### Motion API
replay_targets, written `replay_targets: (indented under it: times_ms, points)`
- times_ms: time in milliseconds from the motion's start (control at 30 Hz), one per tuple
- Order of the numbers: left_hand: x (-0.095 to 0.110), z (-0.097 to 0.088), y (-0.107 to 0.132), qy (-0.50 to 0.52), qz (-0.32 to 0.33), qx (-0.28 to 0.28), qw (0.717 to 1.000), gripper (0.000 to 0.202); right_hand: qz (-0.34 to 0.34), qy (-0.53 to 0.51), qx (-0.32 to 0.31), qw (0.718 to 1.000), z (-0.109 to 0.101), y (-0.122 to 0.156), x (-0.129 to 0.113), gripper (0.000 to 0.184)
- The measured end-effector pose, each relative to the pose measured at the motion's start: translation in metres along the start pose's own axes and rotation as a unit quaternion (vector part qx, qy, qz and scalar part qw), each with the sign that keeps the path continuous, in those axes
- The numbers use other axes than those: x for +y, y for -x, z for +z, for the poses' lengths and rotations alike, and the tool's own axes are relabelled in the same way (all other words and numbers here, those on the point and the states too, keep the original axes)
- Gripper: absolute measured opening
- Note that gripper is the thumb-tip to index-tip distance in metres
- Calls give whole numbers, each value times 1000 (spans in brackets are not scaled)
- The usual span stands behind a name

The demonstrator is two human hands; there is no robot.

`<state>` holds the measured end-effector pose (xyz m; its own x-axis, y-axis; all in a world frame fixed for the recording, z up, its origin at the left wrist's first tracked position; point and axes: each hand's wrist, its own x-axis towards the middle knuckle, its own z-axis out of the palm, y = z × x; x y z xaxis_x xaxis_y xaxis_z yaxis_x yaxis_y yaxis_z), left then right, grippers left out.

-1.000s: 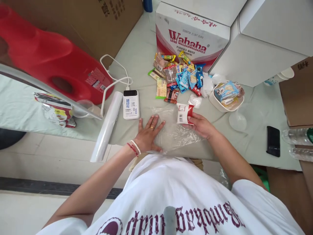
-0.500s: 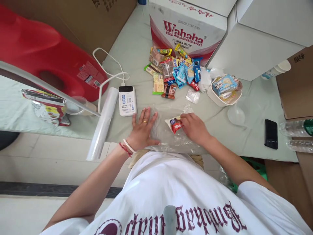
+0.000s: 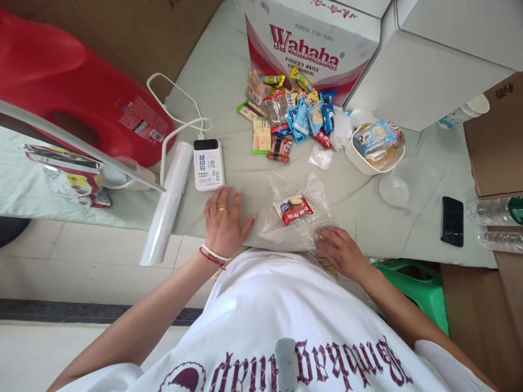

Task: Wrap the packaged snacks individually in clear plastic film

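A clear plastic sheet lies on the pale green table cloth in front of me. On it rests a small red and white snack packet. My right hand sits at the sheet's near right corner, fingers curled on its edge. My left hand lies flat with fingers spread on the cloth, just left of the sheet, below a white power bank.
A pile of wrapped snacks lies before a Wahaha carton. A white bowl holds more packets. A plastic film roll, a red container, a clear lid, a black phone and bottles surround me.
My right hand carried the red and white packet onto the sheet, let it go and drew back to the sheet's near corner. My left hand slid left off the sheet.
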<state>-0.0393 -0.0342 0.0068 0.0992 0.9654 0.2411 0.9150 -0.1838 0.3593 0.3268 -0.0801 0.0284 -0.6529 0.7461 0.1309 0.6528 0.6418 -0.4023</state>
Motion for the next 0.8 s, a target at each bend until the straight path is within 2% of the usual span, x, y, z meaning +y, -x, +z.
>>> replay_targets:
  times_ms: [33,100,167,233,300,400,467,500,533,633,667,800]
  points:
    - [-1,0,3,3,37,28,999,58,9,-25,13,1000,-1,-5,1,20]
    - [0,-2,9,24,175,38,983,59,13,-78,26,997,-10,-21,6,18]
    - [5,-6,11,57,313,-16,948,63,1,-118,19,993,-24,-42,13,20]
    - [16,-10,4,81,366,-83,923,65,-11,-146,-5,989,-38,-61,20,23]
    - [31,-12,-11,97,345,-118,926,66,-16,-166,-38,985,-50,-79,25,25]
    - [53,-9,-43,128,284,-135,941,100,-33,-202,-103,973,-64,-98,30,27]
    - [60,-5,-63,151,268,-159,938,111,-48,-233,-145,960,-70,-105,32,26]
    - [59,-4,-70,161,262,-169,936,106,-52,-249,-157,954,-73,-108,33,26]
    - [56,-2,-74,171,252,-176,936,93,-51,-263,-160,950,-75,-110,35,27]
    - [38,-3,-71,206,195,-168,944,30,-12,-293,-127,947,-76,-110,46,28]
    - [31,-4,-66,221,169,-155,948,22,13,-296,-113,948,-74,-109,51,28]
    - [7,-1,-40,260,43,-64,963,25,169,-287,-112,936,-62,-109,72,36]
